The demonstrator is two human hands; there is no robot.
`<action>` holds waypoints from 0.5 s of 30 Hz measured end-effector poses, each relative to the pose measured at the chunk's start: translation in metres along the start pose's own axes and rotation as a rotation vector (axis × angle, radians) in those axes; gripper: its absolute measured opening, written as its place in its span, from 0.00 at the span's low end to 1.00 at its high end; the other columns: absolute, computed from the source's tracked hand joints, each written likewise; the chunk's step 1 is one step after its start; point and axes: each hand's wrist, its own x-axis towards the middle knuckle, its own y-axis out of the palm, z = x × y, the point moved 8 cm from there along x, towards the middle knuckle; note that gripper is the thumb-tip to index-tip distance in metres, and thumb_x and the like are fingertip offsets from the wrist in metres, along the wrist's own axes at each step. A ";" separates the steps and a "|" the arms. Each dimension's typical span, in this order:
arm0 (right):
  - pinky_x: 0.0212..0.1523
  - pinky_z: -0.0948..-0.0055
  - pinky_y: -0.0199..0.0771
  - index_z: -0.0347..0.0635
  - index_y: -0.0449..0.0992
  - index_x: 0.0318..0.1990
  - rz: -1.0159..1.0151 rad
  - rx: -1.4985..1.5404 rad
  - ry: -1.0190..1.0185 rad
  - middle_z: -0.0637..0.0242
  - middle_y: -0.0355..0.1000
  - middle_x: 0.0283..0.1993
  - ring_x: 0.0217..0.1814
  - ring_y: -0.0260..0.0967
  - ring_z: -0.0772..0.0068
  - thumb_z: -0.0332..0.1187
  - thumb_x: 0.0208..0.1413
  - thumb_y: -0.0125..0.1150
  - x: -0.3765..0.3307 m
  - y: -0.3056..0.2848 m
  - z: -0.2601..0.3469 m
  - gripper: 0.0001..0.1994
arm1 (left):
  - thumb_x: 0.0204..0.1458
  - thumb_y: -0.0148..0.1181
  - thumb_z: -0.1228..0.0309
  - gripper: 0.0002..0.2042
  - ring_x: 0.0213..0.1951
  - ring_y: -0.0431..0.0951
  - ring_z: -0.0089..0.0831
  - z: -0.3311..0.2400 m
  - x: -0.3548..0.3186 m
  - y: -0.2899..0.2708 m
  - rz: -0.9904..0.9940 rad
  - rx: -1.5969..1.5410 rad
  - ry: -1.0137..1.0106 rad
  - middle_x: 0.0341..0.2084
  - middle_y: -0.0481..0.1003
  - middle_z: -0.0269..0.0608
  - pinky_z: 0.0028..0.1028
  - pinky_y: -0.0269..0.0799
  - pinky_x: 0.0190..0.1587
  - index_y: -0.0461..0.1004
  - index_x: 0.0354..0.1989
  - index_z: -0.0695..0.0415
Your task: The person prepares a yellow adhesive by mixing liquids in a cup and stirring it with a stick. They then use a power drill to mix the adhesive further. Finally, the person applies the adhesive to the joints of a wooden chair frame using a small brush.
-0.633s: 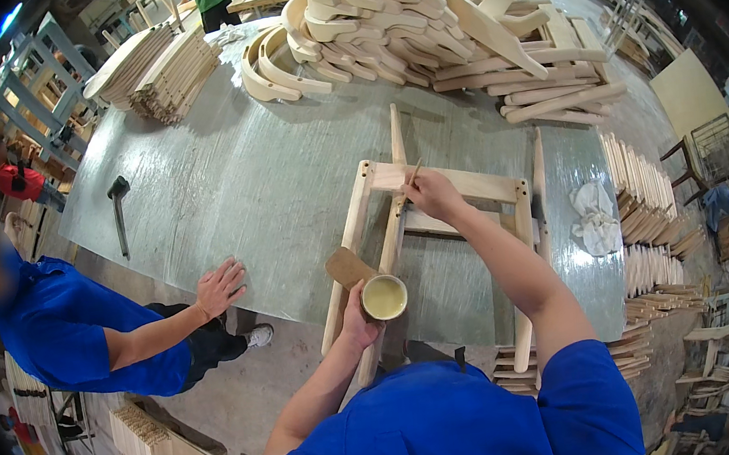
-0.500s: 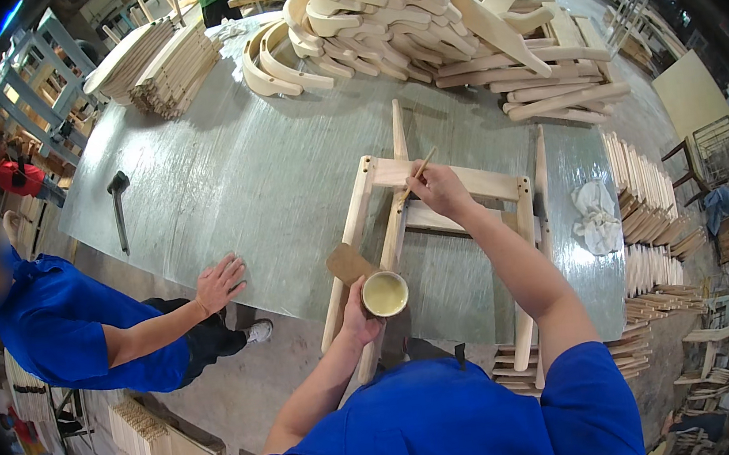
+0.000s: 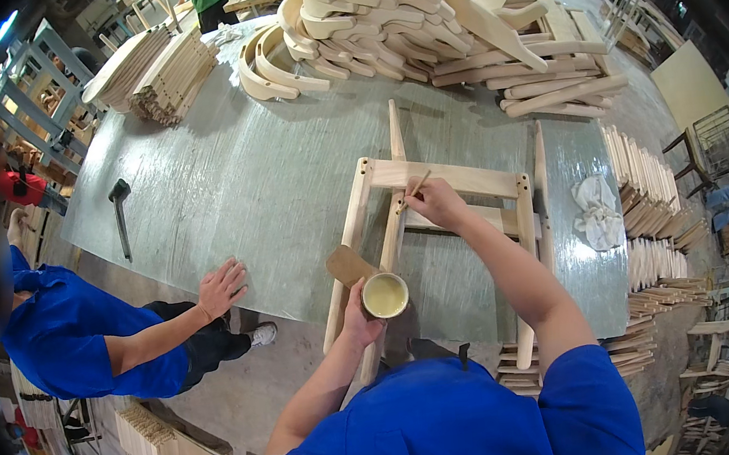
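1. We see the left hand (image 3: 358, 313) curled around a small round cup (image 3: 385, 295) of pale yellowish glue, fingers wrapped on its side, held just over the near edge of the counter (image 3: 227, 189).
2. A flat brown scrap of card (image 3: 349, 265) sits against that same hand, just beside the cup (whether the fingers grip it too we cannot tell).
3. The right hand (image 3: 438, 203) is closed in a pinch on a thin wooden stick (image 3: 415, 188), whose far end rests at the top rail of the frame.
4. The wooden frame (image 3: 453, 180) lies flat on the counter toward its near right part, pale rails joined at the corners, its two long legs running out over the near edge toward the person.
5. A white rag (image 3: 596, 212) lies crumpled near the right edge of the counter, just beside the frame.
6. A hammer (image 3: 120, 213) lies near the left edge, well apart from the frame.
7. Along the far edge a heap of curved wooden parts (image 3: 378, 22) is piled high, with a stack of straight slats (image 3: 161, 67) at the far left corner.
8. A co-worker in a blue shirt stands at the left side; that person's hand (image 3: 221, 287) rests spread open on the near edge of the counter.
9. Bundles of thin wooden pieces (image 3: 646, 198) stand off the counter's right edge.
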 end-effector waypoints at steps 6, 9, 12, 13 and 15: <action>0.26 0.78 0.66 0.37 0.68 0.29 -0.313 0.632 0.315 0.65 0.69 0.24 0.24 0.65 0.77 0.26 0.49 0.54 -0.026 -0.024 -0.066 0.03 | 0.55 0.36 0.52 0.24 0.50 0.68 0.45 0.002 0.000 0.014 0.050 -0.017 -0.013 0.45 0.69 0.51 0.49 0.68 0.48 0.65 0.48 0.58; 0.23 0.78 0.69 0.38 0.67 0.32 -0.446 0.942 0.443 0.64 0.70 0.25 0.24 0.67 0.76 0.28 0.50 0.54 -0.039 -0.012 -0.097 0.05 | 0.56 0.35 0.52 0.24 0.51 0.67 0.45 0.000 -0.003 0.020 0.081 0.006 -0.032 0.47 0.68 0.50 0.51 0.67 0.47 0.65 0.49 0.57; 0.19 0.78 0.69 0.41 0.66 0.31 -0.491 1.031 0.573 0.65 0.70 0.26 0.24 0.69 0.74 0.30 0.51 0.56 -0.051 0.005 -0.112 0.05 | 0.56 0.35 0.51 0.23 0.52 0.66 0.46 0.000 -0.006 0.021 0.054 0.018 -0.035 0.47 0.67 0.50 0.51 0.67 0.47 0.65 0.49 0.56; 0.19 0.78 0.69 0.42 0.66 0.31 -0.475 1.049 0.591 0.65 0.70 0.26 0.24 0.69 0.75 0.30 0.51 0.55 -0.053 0.009 -0.113 0.05 | 0.56 0.35 0.51 0.23 0.52 0.66 0.46 0.000 -0.006 0.021 0.053 0.023 -0.034 0.47 0.67 0.50 0.51 0.67 0.47 0.65 0.49 0.56; 0.18 0.79 0.69 0.43 0.66 0.31 -0.443 1.084 0.627 0.65 0.70 0.26 0.24 0.69 0.75 0.31 0.51 0.55 -0.058 0.015 -0.115 0.04 | 0.56 0.35 0.52 0.23 0.52 0.66 0.47 -0.002 -0.008 0.021 0.051 0.033 -0.029 0.47 0.67 0.50 0.51 0.67 0.47 0.65 0.49 0.55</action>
